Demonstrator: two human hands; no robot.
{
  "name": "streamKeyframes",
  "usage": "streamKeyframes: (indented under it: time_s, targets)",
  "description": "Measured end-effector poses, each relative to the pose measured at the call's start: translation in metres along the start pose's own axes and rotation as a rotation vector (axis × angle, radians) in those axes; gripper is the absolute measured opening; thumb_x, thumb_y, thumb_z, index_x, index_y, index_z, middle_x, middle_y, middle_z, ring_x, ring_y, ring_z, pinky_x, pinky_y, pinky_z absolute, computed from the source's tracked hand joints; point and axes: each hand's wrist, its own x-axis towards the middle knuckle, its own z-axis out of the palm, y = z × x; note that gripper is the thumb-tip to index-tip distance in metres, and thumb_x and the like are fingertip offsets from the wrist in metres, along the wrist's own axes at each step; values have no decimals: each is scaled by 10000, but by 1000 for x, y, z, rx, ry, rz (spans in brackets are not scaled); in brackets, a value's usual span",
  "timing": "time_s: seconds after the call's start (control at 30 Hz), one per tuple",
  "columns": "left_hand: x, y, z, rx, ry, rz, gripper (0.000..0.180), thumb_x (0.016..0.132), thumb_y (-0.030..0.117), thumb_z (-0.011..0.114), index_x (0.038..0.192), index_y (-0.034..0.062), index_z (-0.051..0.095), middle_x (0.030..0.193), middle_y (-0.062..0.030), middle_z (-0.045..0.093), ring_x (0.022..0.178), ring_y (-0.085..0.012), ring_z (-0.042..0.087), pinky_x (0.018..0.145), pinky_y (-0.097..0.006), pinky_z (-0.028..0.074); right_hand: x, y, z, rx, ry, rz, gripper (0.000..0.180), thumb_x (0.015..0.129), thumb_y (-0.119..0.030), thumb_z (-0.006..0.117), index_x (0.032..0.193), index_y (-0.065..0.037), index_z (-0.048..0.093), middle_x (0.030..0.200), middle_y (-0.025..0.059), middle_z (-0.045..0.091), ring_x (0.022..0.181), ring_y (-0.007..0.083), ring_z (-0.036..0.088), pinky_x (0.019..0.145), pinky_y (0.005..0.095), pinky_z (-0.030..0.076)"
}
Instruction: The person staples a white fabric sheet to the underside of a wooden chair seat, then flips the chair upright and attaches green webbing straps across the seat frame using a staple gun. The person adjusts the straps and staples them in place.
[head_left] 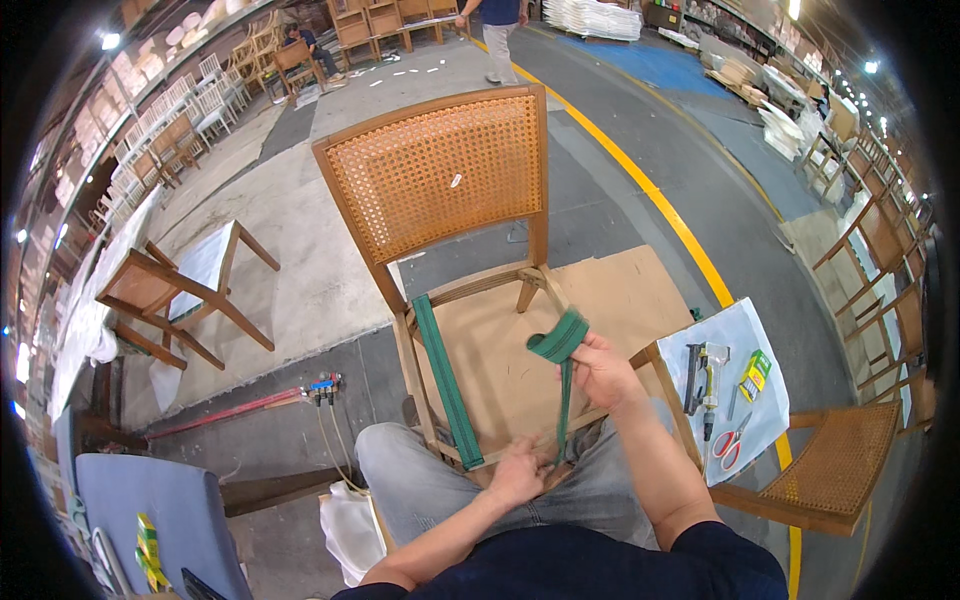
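A wooden chair frame (408, 345) with a cane back (440, 180) stands upright before me, its seat open. One green webbing strap (445, 380) runs from the back rail to the front rail along the left side. My right hand (605, 372) grips a second green strap (558, 338), folded over at its upper end, above the right part of the seat opening. From there this strap hangs edge-on down to the front rail. Down at that rail, my left hand (520, 472) has its fingers closed around the strap's lower end, slightly blurred.
Right of me, an upturned cane-back chair (835, 465) bears a white-covered seat (770, 410) with a nail gun (708, 375), scissors (733, 448) and a green-yellow box (757, 375). Cardboard (620, 290) lies underneath. Air hoses (325, 390) and another chair (190, 290) are left; people (497, 30) are beyond.
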Motion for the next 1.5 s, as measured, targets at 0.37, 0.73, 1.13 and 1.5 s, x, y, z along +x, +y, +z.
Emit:
streamKeyframes:
  time_s: [0.37,0.73,1.13,1.5]
  targets:
    - [18,-38,2,126,-467,-316,335,948,307,700,1185,79,769,1321,-182,671,1256,-345,641,1066,-502,499,-30,3,-23,-38,198,-133,120,1019,-92,702,1134,-59,692,1008,7,744,888,104,709,791,295,599]
    - [75,-1,-83,-1369,-211,-583,372,1061,331,667,1257,18,713,1117,-80,742,1037,-205,714,891,-352,573,-59,49,-24,-290,-13,-37,113,1037,-42,664,1136,-9,708,1016,19,749,913,87,683,840,264,554]
    - [107,38,-58,-1313,-8,-565,201,1044,115,694,1207,10,743,1080,-24,755,929,-125,705,863,-311,589,-46,17,-30,-485,139,-238,232,1007,-9,667,1233,14,619,1117,93,755,1007,121,696,914,296,549]
    - [112,28,-67,-1501,156,-549,82,1055,118,676,1104,54,694,996,-7,721,890,-102,665,870,-288,555,-39,10,-20,-976,205,-395,111,939,-45,736,1048,-26,728,922,102,754,837,182,730,761,310,568]
